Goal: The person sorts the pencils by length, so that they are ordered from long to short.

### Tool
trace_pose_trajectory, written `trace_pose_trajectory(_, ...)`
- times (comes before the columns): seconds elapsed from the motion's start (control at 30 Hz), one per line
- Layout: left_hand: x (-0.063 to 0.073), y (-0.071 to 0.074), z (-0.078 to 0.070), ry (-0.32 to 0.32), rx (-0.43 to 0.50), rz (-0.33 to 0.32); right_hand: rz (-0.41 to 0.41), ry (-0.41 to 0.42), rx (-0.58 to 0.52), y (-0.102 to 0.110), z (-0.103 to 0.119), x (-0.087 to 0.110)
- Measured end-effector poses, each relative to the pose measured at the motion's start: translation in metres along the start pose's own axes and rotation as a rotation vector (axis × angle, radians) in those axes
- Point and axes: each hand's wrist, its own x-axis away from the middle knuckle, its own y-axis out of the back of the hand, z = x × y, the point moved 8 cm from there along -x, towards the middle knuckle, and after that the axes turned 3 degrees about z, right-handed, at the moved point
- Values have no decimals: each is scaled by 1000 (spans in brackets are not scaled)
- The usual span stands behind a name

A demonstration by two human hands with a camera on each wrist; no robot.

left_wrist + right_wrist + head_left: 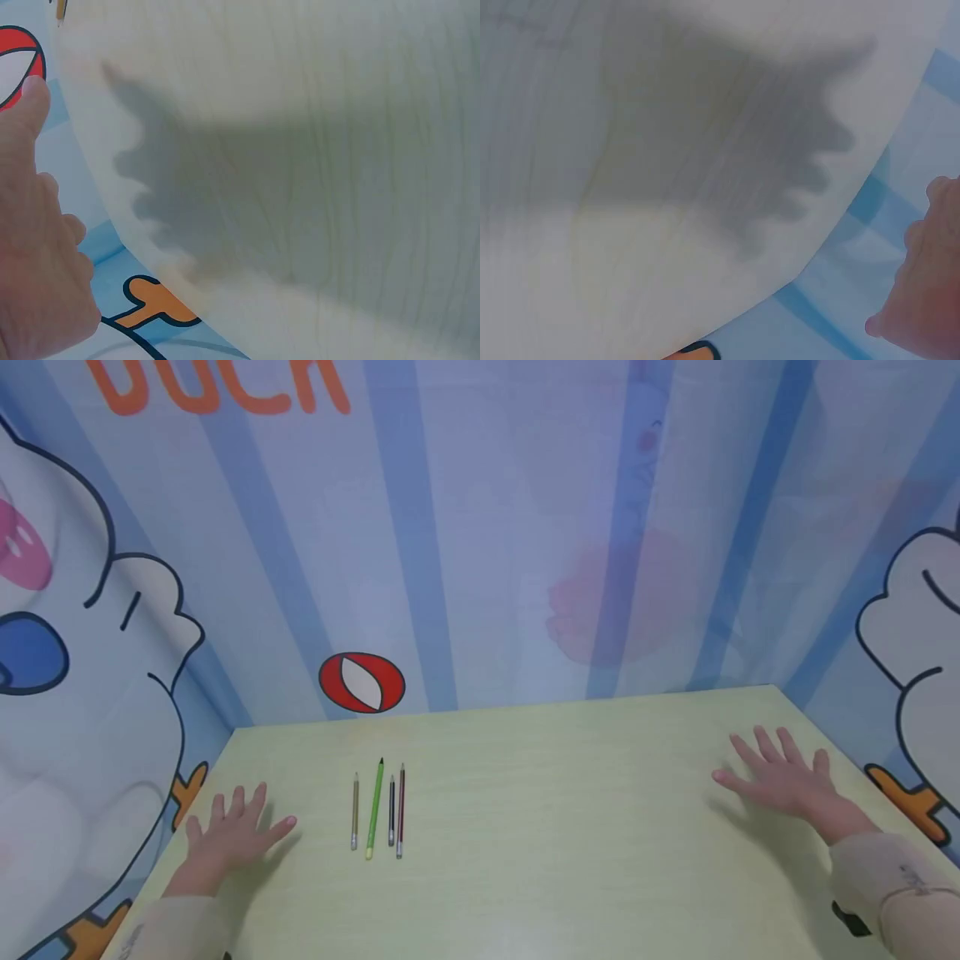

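Fingers spread, my left hand (234,839) hovers over the left part of the table, its shadow falling on the wood. To its right lie a short tan pencil (356,810), a green pencil (375,810), a short dark pencil (392,810) and a dark red pencil (401,810), side by side with tips pointing away. Over the table's right part my right hand (783,781) is also spread, holding nothing. In the left wrist view, the tip of a pencil (61,10) shows at the top edge.
The pale wooden table (555,810) ends at a striped blue backdrop (510,543) with cartoon ducks and a red-and-white ball print (362,682). Side panels of the backdrop stand close along both table edges. A dark object (851,919) is partly visible under the right sleeve.
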Motion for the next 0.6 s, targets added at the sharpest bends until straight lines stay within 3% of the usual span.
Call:
trace_pose_trajectory(0.2, 1, 7, -6, -36, 27, -50, -9, 54, -42, 6, 30, -2)
trace_pose_trajectory(0.43, 5, 20, -33, -119, 66, -155, -55, 143, -58, 13, 81, -8)
trace_pose_trajectory(0.6, 5, 26, -48, -163, 162, -206, -62, 225, -166, 15, 119, -16)
